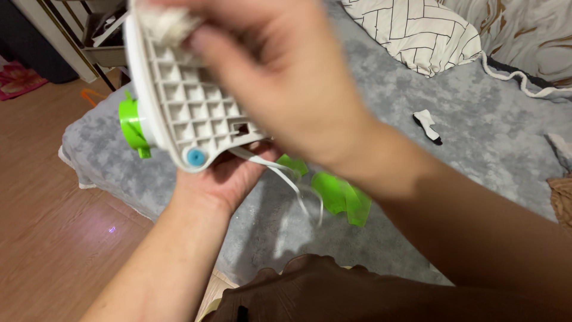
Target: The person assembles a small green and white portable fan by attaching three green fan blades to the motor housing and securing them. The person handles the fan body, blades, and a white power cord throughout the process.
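My left hand (223, 176) holds a white plastic base (190, 110) from below, its ribbed grid underside turned toward me, with a blue round foot at its lower corner and a green part (132, 125) on its far side. My right hand (286, 83) is blurred and presses a white cloth or tissue (164, 21) against the top of the grid. A thin white cord (295, 185) hangs down from the base. Green translucent blades (339, 195) lie on the grey blanket just below my hands.
A grey blanket (429, 197) covers the mattress. A patterned white pillow (411, 30) lies at the back, a small black and white piece (428, 125) to the right. Wooden floor (47, 197) is at left, a metal rack (98, 36) at top left. Brown fabric (310, 292) is near me.
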